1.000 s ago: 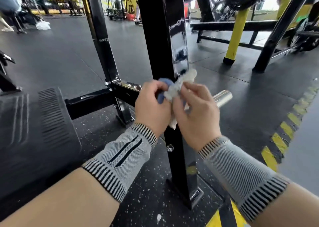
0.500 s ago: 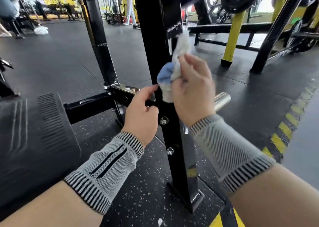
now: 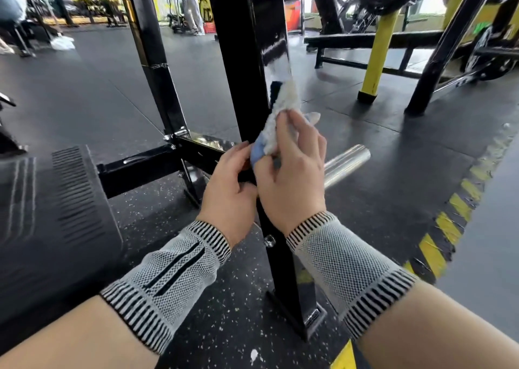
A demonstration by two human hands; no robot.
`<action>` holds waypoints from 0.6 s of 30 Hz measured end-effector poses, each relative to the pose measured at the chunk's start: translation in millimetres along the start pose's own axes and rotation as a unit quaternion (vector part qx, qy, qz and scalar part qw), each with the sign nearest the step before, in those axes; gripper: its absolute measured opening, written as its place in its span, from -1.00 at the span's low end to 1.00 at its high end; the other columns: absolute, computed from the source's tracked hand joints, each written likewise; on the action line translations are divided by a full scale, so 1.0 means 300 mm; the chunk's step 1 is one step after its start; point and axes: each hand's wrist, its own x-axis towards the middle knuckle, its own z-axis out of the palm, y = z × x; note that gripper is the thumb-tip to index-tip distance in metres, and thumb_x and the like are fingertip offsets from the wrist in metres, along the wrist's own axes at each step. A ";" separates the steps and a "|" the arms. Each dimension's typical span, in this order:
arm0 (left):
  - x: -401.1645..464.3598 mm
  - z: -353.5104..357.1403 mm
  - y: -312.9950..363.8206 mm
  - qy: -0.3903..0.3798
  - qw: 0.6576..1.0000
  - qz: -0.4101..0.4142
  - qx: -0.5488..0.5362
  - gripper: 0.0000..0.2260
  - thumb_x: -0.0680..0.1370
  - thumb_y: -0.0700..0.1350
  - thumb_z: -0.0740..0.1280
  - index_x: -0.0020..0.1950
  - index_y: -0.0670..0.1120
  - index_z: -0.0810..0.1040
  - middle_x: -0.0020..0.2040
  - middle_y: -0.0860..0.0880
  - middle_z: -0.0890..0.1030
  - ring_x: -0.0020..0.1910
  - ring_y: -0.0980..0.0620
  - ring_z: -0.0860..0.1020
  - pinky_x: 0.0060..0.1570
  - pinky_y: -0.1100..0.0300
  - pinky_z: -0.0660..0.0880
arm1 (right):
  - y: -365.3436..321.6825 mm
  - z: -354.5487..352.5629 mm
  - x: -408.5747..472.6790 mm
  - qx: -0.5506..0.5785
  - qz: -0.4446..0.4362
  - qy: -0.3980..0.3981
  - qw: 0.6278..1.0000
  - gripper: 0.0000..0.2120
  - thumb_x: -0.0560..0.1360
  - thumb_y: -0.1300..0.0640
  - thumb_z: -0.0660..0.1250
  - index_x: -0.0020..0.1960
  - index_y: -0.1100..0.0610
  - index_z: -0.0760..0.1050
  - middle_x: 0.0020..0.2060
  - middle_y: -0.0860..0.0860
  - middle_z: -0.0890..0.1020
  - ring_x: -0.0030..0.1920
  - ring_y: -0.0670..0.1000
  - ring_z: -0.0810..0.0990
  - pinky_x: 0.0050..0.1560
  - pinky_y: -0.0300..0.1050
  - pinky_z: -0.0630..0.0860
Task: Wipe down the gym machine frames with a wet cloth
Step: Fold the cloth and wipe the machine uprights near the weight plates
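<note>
Change since half a second ago: left hand now up against the right hand at the post, thumb touching the blue corner of the cloth; right hand and cloth much where they were on the post.
Cloth: white and fluffy with a blue part at the lower end, pressed against the right-facing side of the black post, upper end lying on the glossy face.
Right hand: fingers curled round the cloth, clamped on it, holding it against the post.
Left hand grip: thumb and fingertips at the blue end of the cloth and the post's front edge; whether pinching the cloth or only touching, cannot tell.
Black post: upright, glossy, wet-looking sheen on the right face above the cloth; foot plate on the speckled floor; a bolt head showing between the two wrists.
Crossbar: black, running left from the post at hand height, joining a second black upright behind.
Chrome bar: sticking out to the right behind the right hand.
Wrist sleeves: grey knit with black-striped cuffs, one on each forearm.
Floor: dark rubber, yellow-and-black hazard stripe at right.
Background: yellow post and more black frames at upper right; a person standing far off, upper middle, blurred.
</note>
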 end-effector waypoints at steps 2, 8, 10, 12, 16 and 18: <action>0.013 -0.006 0.015 0.017 0.999 0.024 0.033 -0.46 0.51 -0.40 0.20 0.40 0.05 0.42 0.42 0.13 0.37 0.39 0.23 0.31 0.44 0.24 0.23 | 0.052 0.003 -0.055 -0.015 -0.017 -0.003 1.000 -0.50 0.45 0.09 0.20 0.34 0.28 0.44 0.28 0.17 0.45 0.21 0.05 0.26 0.29 0.15 0.39; 0.031 0.015 0.033 0.041 0.999 0.034 -0.011 -0.41 0.47 -0.45 0.16 0.41 0.01 0.40 0.40 0.07 0.40 0.38 0.16 0.36 0.43 0.10 0.29 | 0.028 0.007 0.026 -0.017 -0.030 0.029 0.999 -0.51 0.43 0.27 0.28 0.36 0.23 0.43 0.30 0.15 0.45 0.19 0.19 0.39 0.23 -0.11 0.29; 0.027 0.018 0.030 0.039 0.998 0.040 -0.005 -0.40 0.46 -0.46 0.15 0.42 0.01 0.40 0.41 0.07 0.39 0.39 0.17 0.35 0.44 0.11 0.27 | 0.049 -0.002 -0.003 -0.027 -0.053 0.019 0.998 -0.54 0.40 0.31 0.30 0.31 0.24 0.48 0.24 0.16 0.49 0.14 0.20 0.44 0.19 -0.08 0.36; 0.020 0.008 0.025 0.043 0.997 0.051 0.024 -0.41 0.48 -0.46 0.15 0.42 0.00 0.39 0.39 0.12 0.37 0.33 0.38 0.31 0.41 0.37 0.20 | 0.118 -0.025 -0.101 -0.045 -0.076 -0.032 0.996 -0.60 0.38 0.34 0.34 0.22 0.24 0.54 0.16 0.14 0.54 0.07 0.19 0.52 0.13 -0.05 0.47; 0.022 -0.008 0.047 0.044 0.997 0.054 0.024 -0.45 0.52 -0.45 0.15 0.40 0.02 0.40 0.32 0.19 0.37 0.22 0.51 0.32 0.26 0.58 0.20 | 0.184 -0.120 -0.135 -0.060 0.002 -0.094 0.994 -0.81 0.43 0.23 0.35 0.04 0.12 0.59 -0.06 -0.06 0.58 -0.18 -0.12 0.53 -0.03 -0.20 0.54; 0.028 -0.010 0.057 0.046 0.998 0.034 0.000 -0.46 0.53 -0.42 0.15 0.39 0.06 0.41 0.33 0.16 0.41 0.26 0.24 0.44 0.35 0.28 0.33 | 0.140 -0.135 -0.038 -0.017 0.075 -0.027 0.997 -0.86 0.45 0.23 0.32 -0.02 0.07 0.47 -0.07 -0.07 0.51 -0.25 -0.25 0.41 -0.12 -0.51 0.35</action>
